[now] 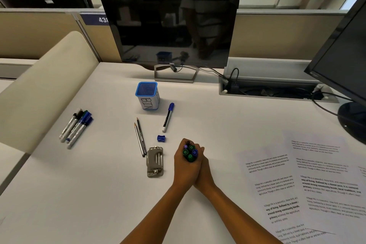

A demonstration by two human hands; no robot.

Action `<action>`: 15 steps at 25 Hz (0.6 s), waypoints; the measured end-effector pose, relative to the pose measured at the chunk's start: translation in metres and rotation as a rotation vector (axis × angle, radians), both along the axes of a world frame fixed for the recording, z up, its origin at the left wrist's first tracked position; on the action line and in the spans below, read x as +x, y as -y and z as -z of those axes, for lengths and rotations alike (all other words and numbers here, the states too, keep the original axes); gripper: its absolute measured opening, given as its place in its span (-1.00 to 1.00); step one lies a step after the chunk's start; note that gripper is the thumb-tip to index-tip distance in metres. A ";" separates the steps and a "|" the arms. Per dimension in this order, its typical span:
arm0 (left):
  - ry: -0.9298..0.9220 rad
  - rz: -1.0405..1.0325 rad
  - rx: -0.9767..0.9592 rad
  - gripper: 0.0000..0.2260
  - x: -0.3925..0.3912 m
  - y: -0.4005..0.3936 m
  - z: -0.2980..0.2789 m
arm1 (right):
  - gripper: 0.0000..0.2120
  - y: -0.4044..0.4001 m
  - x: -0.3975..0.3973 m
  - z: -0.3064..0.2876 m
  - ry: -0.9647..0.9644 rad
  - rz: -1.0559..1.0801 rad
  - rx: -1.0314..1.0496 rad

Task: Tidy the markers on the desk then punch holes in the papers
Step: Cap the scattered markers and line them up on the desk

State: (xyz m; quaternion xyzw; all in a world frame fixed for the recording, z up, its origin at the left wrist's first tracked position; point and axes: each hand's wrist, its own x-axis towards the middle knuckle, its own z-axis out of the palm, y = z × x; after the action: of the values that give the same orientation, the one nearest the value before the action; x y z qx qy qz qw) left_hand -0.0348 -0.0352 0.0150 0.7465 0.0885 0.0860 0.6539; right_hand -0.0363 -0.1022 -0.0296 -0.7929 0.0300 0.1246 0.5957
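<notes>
Both hands wrap a bundle of markers (190, 152) held upright on the desk, green and blue caps showing on top. My left hand (183, 166) grips it from the left and my right hand (204, 170) from the right. One blue-capped marker (168, 118) lies alone beyond my hands. Several more markers (76, 127) lie together at the left. A grey hole punch (155, 162) sits just left of my hands. Printed papers (309, 188) are spread at the right.
A blue mesh cup labelled BIN (147, 96) stands behind the lone marker. Two pencils (140, 138) and a blue sharpener (161, 138) lie near the punch. A monitor (170, 25) stands at the back, a second monitor (342, 61) at the right, with a cable tray (273, 93) between.
</notes>
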 end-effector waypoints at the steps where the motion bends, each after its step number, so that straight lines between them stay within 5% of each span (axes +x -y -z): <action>1: -0.023 -0.003 -0.005 -0.81 0.000 -0.001 0.003 | -0.74 0.001 0.000 0.000 -0.014 -0.028 0.014; 8: -0.123 -0.050 -0.077 -0.92 0.003 -0.006 0.009 | -0.89 -0.002 -0.001 -0.010 0.104 -0.059 0.054; 11: -0.195 -0.161 -0.086 -0.74 0.013 -0.032 -0.004 | -0.41 0.008 0.003 0.000 0.092 -0.138 0.018; 15: -0.076 -0.269 0.082 -0.83 0.032 -0.102 -0.024 | -0.42 0.016 0.014 0.005 0.166 -0.140 -0.098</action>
State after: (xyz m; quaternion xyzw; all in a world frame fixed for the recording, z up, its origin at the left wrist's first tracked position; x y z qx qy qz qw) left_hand -0.0033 0.0668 0.0394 0.7568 0.2090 0.1481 0.6014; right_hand -0.0218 -0.1180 -0.0345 -0.8288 -0.0691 0.0983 0.5465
